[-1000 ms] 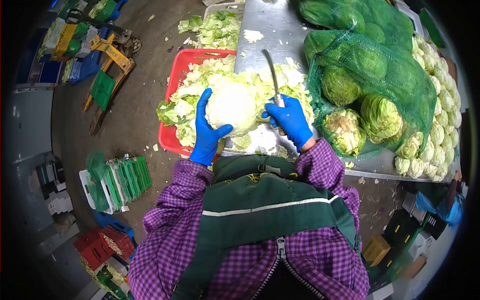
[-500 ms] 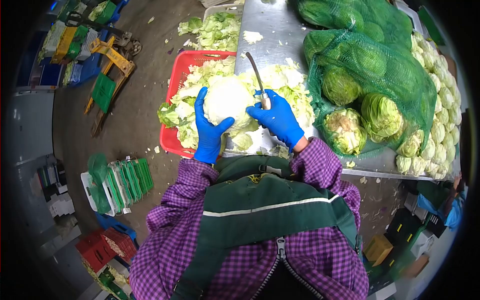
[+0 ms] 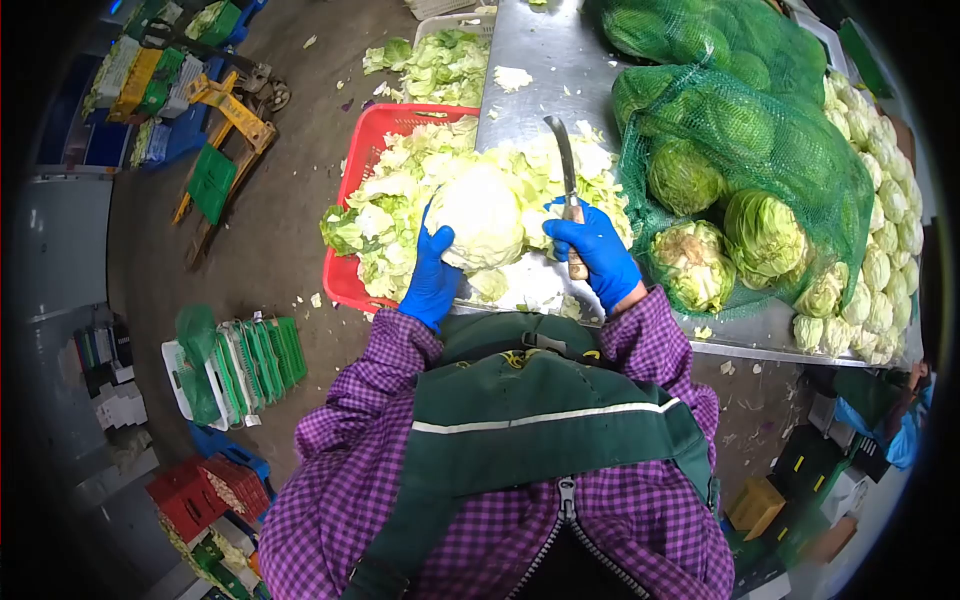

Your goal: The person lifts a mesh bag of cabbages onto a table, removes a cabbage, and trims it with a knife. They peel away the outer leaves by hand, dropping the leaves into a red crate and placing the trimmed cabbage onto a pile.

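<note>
A pale, trimmed cabbage [image 3: 478, 222] is held in my left hand [image 3: 431, 278], whose blue-gloved fingers curl around its left side and underneath. My right hand [image 3: 602, 258], gloved in blue too, is closed on the wooden handle of a curved knife [image 3: 563, 160]. The blade points up and away from me, a short gap to the right of the cabbage. Loose cabbage leaves [image 3: 590, 180] lie on the metal table around the knife. Just beyond the cabbage, a red crate [image 3: 345, 190] is heaped with more leaves.
Green mesh sacks [image 3: 740, 120] of cabbages cover the table's right side, one spilling uncut heads [image 3: 765, 235]. Many pale cabbages [image 3: 885, 220] are stacked at the far right. Stacked green and white crates [image 3: 245, 365] and a yellow pallet jack [image 3: 235, 105] stand on the floor to the left.
My right hand has drawn away from the cabbage to the right, and the knife now stands more upright in view. My left hand and the cabbage have shifted slightly right.
</note>
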Tool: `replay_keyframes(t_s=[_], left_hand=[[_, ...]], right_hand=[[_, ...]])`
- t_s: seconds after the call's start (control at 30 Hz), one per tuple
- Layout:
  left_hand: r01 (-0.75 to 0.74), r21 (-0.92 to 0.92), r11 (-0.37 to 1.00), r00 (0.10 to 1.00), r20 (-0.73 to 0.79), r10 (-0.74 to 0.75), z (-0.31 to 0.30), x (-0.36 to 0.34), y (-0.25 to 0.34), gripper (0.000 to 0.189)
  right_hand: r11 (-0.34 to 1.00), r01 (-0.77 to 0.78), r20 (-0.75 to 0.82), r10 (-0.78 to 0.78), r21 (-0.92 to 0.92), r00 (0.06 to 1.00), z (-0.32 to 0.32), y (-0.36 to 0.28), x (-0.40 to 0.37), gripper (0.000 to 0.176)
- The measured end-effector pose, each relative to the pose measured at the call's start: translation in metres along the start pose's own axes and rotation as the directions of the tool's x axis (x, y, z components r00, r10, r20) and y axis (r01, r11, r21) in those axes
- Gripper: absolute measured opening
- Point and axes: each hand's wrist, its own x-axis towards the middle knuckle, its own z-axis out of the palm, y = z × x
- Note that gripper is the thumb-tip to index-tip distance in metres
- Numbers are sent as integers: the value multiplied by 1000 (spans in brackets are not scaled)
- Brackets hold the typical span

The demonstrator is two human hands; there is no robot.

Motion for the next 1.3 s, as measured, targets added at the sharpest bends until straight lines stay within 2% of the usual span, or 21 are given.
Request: replay_keyframes(t_s=[0.1, 0.17, 0.23, 0.27, 0.37, 0.43, 0.5, 0.57, 0.63, 0.7, 0.77, 0.83, 0.93, 0.97, 1.0, 1.03, 1.07, 1.1, 1.17, 1.23, 1.3], left_hand=[[109, -34, 993, 994, 3, -109, 3, -2, 1, 75], [155, -237, 959, 987, 8, -158, 9, -4, 9, 77], [148, -228, 962, 987, -21, -157, 13, -3, 12, 78], [168, -267, 949, 983, -24, -181, 17, -4, 15, 78], [203, -302, 932, 978, 8, -210, 18, -4, 16, 77], [214, -301, 929, 976, 35, -214, 18, -4, 15, 77], [149, -77, 986, 989, -15, -150, 27, -6, 19, 78], [150, -96, 984, 988, -15, -152, 18, -4, 16, 79], [188, -138, 972, 982, 14, -188, 15, -5, 15, 80], [196, -175, 965, 980, -1, -199, 13, -10, 14, 80], [198, -215, 956, 978, -17, -206, 5, -10, 12, 80], [262, -477, 839, 934, 344, -96, -15, -4, 10, 78], [325, -189, 927, 945, 108, -309, -6, 3, 27, 76], [365, 1, 931, 931, -23, -365, 2, 7, 34, 74], [265, 233, 936, 953, 84, -291, 14, 2, 47, 72], [262, 228, 938, 955, 82, -287, 19, 0, 59, 72], [201, 318, 927, 952, 159, -261, 22, 0, 72, 75], [130, 402, 907, 941, 238, -240, 23, 2, 79, 78], [44, 502, 864, 977, 160, -143, 12, 8, 48, 91], [-207, 320, 925, 970, 187, 152, 9, 11, 24, 95], [-144, 245, 959, 984, 136, 113, 14, 14, 23, 94]], right_hand=[[993, 33, -132, -48, -110, 990, -27, 0, -5, 20], [958, 85, -188, -140, -274, 972, -31, 2, -7, 29], [867, 134, -210, -262, -481, 942, -15, -3, -12, 46], [807, 65, -152, -189, -586, 970, 0, -18, -19, 63], [505, 487, 139, -579, -712, 804, 31, -7, -6, 68], [496, 524, 157, -606, -692, 780, 44, -10, -5, 63], [485, 557, 176, -627, -674, 759, 48, -16, -8, 59], [714, 369, 17, -448, -594, 894, 48, -22, -12, 47], [710, 498, -28, -587, -498, 809, 37, -7, 1, 29], [913, 280, -208, -349, -297, 914, 24, -9, 2, 17], [896, 246, -272, -358, -370, 894, 8, -8, 6, 20], [917, 238, -225, -318, -321, 921, 7, -16, 3, 28], [978, 84, 18, -82, -192, 996, 14, -25, -9, 37], [938, 71, -7, -77, -339, 997, 14, -12, -1, 47], [953, 79, -8, -85, -291, 996, 14, 1, 8, 47], [967, 80, -8, -84, -243, 996, 13, 15, 11, 46], [992, -35, -18, 37, 120, 999, 13, 21, 14, 36], [961, -81, 40, 73, 265, 997, 7, 30, 17, 28], [935, -227, 163, 188, 272, 969, -3, 45, 22, 27], [986, -167, 23, 167, 7, 986, 15, 40, 17, 29], [975, -114, -31, 110, -192, 993, 10, 34, 15, 32]])
